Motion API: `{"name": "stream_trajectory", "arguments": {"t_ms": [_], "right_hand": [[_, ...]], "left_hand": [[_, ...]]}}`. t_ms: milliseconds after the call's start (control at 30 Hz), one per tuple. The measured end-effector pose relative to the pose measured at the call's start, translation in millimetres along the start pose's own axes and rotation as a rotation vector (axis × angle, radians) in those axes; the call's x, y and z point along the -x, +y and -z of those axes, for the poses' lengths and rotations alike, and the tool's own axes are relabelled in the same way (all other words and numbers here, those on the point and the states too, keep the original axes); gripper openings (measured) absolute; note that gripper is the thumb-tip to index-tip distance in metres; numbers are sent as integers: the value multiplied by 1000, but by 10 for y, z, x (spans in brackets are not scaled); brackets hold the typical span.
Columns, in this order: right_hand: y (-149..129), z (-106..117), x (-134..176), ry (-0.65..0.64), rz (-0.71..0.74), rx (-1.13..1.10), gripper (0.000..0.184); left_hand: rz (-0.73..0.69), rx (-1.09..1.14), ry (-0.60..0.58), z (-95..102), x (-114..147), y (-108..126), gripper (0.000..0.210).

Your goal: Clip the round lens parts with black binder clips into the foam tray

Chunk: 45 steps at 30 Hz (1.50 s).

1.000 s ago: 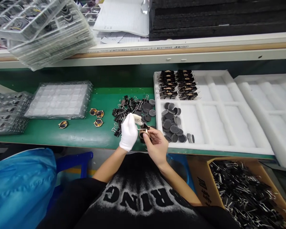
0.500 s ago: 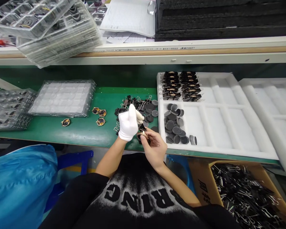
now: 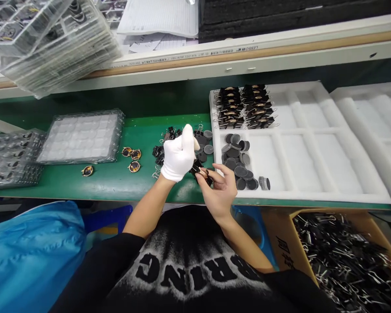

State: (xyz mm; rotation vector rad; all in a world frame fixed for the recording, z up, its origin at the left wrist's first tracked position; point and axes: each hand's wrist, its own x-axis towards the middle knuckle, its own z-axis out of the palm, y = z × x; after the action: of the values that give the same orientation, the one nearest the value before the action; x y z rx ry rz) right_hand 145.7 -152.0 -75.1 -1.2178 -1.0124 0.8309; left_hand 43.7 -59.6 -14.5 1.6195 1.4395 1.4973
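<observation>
My bare right hand (image 3: 220, 191) grips a round gold-rimmed piece (image 3: 203, 174) between thumb and fingers, turned edge-on. A black binder clip (image 3: 196, 166) sits at its upper left side, and black shows at its lower side too. Just above, my white-gloved left hand (image 3: 179, 157) is closed with its fingers curled; what they hold, if anything, is hidden. Loose binder clips (image 3: 158, 152) lie left of and behind the glove. Dark round discs (image 3: 208, 149) are scattered between the glove and the white foam tray (image 3: 289, 165).
Several gold-rimmed round pieces (image 3: 134, 166) lie on the green table (image 3: 117, 184). Clipped pieces (image 3: 230, 108) stand in rows in the foam tray, near more discs (image 3: 239, 167). Left is a clear plastic tray (image 3: 81, 137). A shelf edge (image 3: 169, 63) overhangs behind; a carton of binder clips (image 3: 345, 256) stands lower right.
The held piece has turned from showing its round rim to edge-on, and my right fingers have shifted on it. The gloved hand has risen slightly from the clip. The camera view has tilted.
</observation>
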Motion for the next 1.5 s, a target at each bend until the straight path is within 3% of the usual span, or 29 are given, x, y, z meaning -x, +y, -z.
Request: {"name": "stream_trajectory", "arguments": {"t_ms": [133, 400, 667, 933, 1100, 1500], "right_hand": [[-4, 8, 5, -5, -9, 25, 44], [-46, -47, -93, 34, -18, -55, 33], [-74, -91, -124, 37, -86, -51, 28], [-40, -21, -97, -46, -190, -33, 50], [-29, -22, -88, -25, -167, 4, 68], [-61, 13, -86, -75, -224, -98, 77]], "left_hand": [[-85, -90, -34, -10, 1, 25, 64], [140, 71, -42, -90, -90, -74, 68], [132, 9, 40, -79, -45, -117, 65], [-48, -113, 15, -52, 8, -134, 63], [-10, -122, 8, -65, 20, -120, 63], [118, -101, -38, -43, 44, -153, 66]]}}
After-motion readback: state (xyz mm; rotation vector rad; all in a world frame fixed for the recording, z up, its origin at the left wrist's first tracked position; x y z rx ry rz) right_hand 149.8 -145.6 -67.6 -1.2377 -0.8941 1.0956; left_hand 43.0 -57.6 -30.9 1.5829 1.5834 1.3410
